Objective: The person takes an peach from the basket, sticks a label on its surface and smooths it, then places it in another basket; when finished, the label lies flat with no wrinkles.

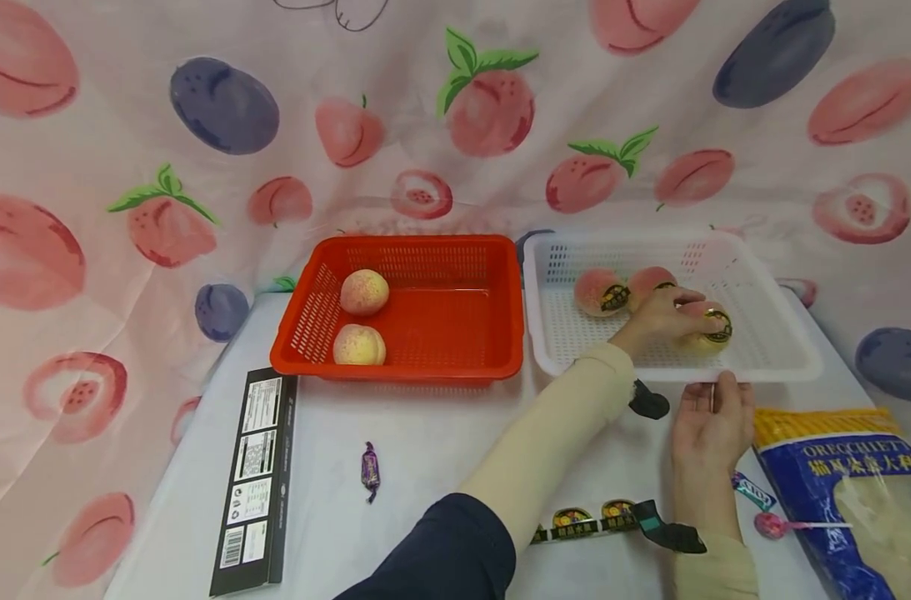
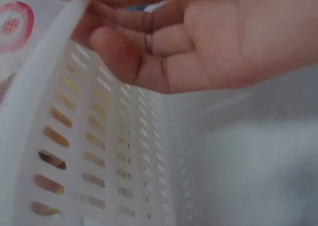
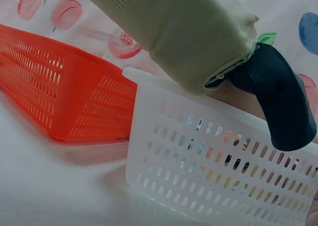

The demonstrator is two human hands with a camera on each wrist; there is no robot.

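Note:
In the head view, my left hand (image 1: 658, 321) reaches over the front rim of the white basket (image 1: 785, 350). Its fingers grip a peach (image 1: 698, 337) with a black-and-gold label. Two more peaches lie behind it, one labelled peach (image 1: 598, 293) and another peach (image 1: 650, 279) partly covered by the hand. My right hand (image 1: 713, 425), palm up, pinches the basket's front rim from outside, and the left wrist view shows this right hand (image 2: 198, 42) with a fingertip over the rim. The right wrist view shows the left sleeve (image 3: 194, 42) crossing the basket; the peach grip is hidden there.
A red basket (image 1: 455, 367) with two unlabelled peaches stands at left. A strip of black-and-gold labels (image 1: 575, 527) lies in front. Around are a black box (image 1: 248, 483), a purple wrapped candy (image 1: 370, 471), a blue-wrapped candy (image 1: 755, 492), a lollipop (image 1: 770, 525) and a pasta bag (image 1: 860, 492).

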